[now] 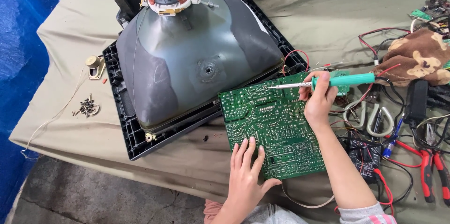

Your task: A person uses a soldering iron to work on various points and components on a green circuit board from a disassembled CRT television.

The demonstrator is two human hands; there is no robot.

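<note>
While a grey picture tube [197, 50] lies face down in its black plastic frame [123, 111] on the cloth-covered counter [328, 13], I work on the green circuit board [274, 125] that rests solder side up just in front of it, one corner touching the frame. My left hand [246, 172] lies flat and spread on the board's near edge, gripping nothing, only pressing the board down. My right hand [318, 102] is closed around a soldering iron [328, 82] with a green handle, held like a pen, its metal tip over the board's far edge; whether the tip touches a joint I cannot tell.

To my right sit a tangle of red and black wires [398, 158], red-handled pliers [433, 168], a pair of scissors [370, 116] and a brown patterned cloth [419, 57]. Off to the left lie a small brass-coloured part [95, 64] and a little heap of dark screws [86, 108].

As I judge it, good work here means keeping the left palm firm so the board cannot slide, keeping those fingers well apart from the hot tip, and bringing the tip down on a single joint without bridging its neighbours. The iron's cord [393, 88] should trail clear of the loose wires.
</note>
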